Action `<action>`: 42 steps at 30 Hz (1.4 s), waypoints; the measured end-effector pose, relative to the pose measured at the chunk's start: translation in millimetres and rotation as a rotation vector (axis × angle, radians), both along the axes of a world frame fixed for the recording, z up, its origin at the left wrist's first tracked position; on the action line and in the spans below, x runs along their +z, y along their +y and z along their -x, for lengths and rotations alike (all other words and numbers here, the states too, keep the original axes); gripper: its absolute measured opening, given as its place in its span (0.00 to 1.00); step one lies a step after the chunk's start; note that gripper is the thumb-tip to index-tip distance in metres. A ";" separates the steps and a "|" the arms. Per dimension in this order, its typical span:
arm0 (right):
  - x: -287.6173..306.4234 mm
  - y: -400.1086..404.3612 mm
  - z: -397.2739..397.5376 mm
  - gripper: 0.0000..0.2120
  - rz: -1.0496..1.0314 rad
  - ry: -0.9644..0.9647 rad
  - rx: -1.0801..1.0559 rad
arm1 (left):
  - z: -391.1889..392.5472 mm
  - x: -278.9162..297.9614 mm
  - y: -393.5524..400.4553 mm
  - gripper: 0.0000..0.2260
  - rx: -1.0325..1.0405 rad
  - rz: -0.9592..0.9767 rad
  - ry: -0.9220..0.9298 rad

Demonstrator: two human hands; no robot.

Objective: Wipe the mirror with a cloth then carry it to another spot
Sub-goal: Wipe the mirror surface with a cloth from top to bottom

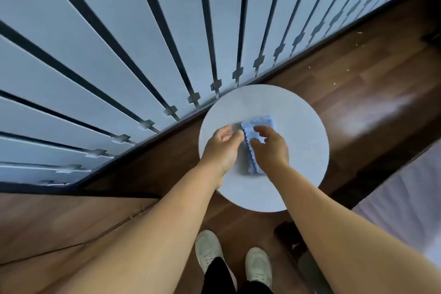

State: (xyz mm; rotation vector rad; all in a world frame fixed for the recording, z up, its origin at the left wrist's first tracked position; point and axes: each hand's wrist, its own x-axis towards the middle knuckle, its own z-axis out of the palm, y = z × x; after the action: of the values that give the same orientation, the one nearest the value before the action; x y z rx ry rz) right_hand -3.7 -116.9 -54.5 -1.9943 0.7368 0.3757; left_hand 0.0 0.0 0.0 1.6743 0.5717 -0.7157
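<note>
A folded light blue cloth [261, 122] lies on a round pale disc [303, 143] that stands over the wooden floor; I cannot tell whether this disc is the mirror or a small table top. My left hand [223, 148] pinches the cloth's left edge between curled thumb and fingers. From the right, my right hand [270, 149] curls over the cloth, its thumb and forefinger on the scalloped edge. The near part of the cloth is hidden under my hands.
A railing of dark bars [210, 31] against a pale wall runs behind the disc. Dark wood floor [358, 79] lies to the right, and a pale fabric surface [405, 203] at the right edge. A brown panel [59, 222] fills the lower left. My shoes [207, 248] stand beside a dark object [288, 234].
</note>
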 end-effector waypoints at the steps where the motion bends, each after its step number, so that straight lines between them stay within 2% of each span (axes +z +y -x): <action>1: -10.1 3.0 -4.9 0.17 0.041 -0.002 0.017 | -3.0 -7.6 -0.2 0.22 -0.018 0.018 -0.008; 6: -56.3 12.4 -11.1 0.15 0.219 0.053 0.159 | -14.5 -40.5 -1.7 0.22 -0.057 0.024 0.013; 9: -68.4 11.7 -10.4 0.18 0.290 -0.005 0.194 | -15.6 -51.0 -1.1 0.22 -0.062 0.016 0.028; 11: -63.9 7.2 -13.6 0.22 0.253 -0.031 0.173 | -14.0 -52.0 -1.1 0.23 -0.073 0.015 0.037; 15: -32.2 4.2 -21.7 0.22 0.227 -0.106 0.211 | -13.5 -29.0 -7.1 0.25 -0.073 0.033 -0.026; 17: -3.7 6.9 -24.1 0.20 0.222 -0.158 0.273 | -14.6 -4.7 -12.8 0.26 -0.083 0.066 -0.117; 20: 36.2 11.6 -25.0 0.09 0.266 -0.287 0.345 | -14.8 31.6 -19.9 0.30 -0.117 0.119 -0.216; 21: 55.5 11.6 -25.7 0.08 0.270 -0.341 0.348 | -14.9 49.1 -20.4 0.29 -0.105 0.112 -0.251; 24: 102.1 13.6 -29.1 0.14 0.188 -0.515 0.264 | -18.0 87.9 -17.7 0.22 0.047 0.086 -0.320; 28: 187.0 28.9 -33.0 0.18 0.120 -0.569 0.342 | -17.1 156.7 -5.4 0.15 0.266 0.036 -0.369; 31: 245.7 46.7 -28.3 0.18 0.078 -0.715 0.339 | -9.4 208.9 8.4 0.19 0.441 0.092 -0.342; 34: 306.5 68.4 -15.2 0.20 0.026 -0.800 0.379 | 5.6 266.8 35.5 0.28 0.567 0.192 -0.361; 35: 321.4 74.7 -10.8 0.19 0.022 -0.835 0.410 | 10.2 282.0 43.6 0.27 0.578 0.207 -0.393; 37: 353.0 95.6 -0.7 0.17 0.024 -0.941 0.495 | 23.0 318.9 63.9 0.11 0.597 0.166 -0.507; 38: 365.8 106.6 4.0 0.17 0.027 -0.984 0.531 | 28.7 336.3 73.1 0.08 0.617 0.132 -0.549; 42: 415.8 153.0 26.7 0.16 0.023 -1.135 0.625 | 55.6 395.0 112.8 0.08 0.690 0.059 -0.674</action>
State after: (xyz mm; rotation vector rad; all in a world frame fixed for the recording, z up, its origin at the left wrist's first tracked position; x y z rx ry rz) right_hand -30.4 36.1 361.3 -2.0064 -0.5966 -0.4239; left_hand -55.6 112.8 395.0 1.4084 0.5715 0.3229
